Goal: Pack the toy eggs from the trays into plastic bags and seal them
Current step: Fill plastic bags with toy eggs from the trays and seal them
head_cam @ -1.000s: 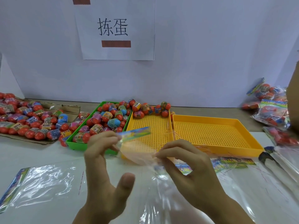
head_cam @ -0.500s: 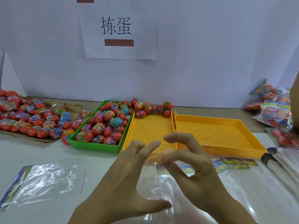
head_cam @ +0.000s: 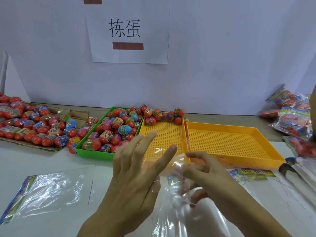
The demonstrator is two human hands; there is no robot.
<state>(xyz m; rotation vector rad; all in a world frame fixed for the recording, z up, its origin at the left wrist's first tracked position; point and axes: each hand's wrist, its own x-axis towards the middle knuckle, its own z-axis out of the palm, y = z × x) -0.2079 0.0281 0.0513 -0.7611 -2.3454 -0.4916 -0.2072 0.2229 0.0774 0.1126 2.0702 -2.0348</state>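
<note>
Red toy eggs (head_cam: pixel 112 127) with coloured labels fill a green tray (head_cam: pixel 92 153). A few more eggs (head_cam: pixel 160 115) lie at the far end of the left yellow tray (head_cam: pixel 162 134); the right yellow tray (head_cam: pixel 230 142) holds none. In front of the trays my right hand (head_cam: pixel 205 175) has its curled fingers round the mouth of a clear plastic bag (head_cam: pixel 172 199). My left hand (head_cam: pixel 136 171) is spread with straight fingers against the bag's left side.
A loose heap of eggs (head_cam: pixel 30 124) lies on flattened cardboard at the left. Another clear bag (head_cam: pixel 47 190) lies flat at the front left. Filled bags (head_cam: pixel 294 117) are piled at the right edge, with bag headers (head_cam: pixel 251 173) beside my right hand.
My left hand let go of the bag's printed header and spread its fingers wide. My right hand kept hold of the bag and its fingers curled further into the film.
</note>
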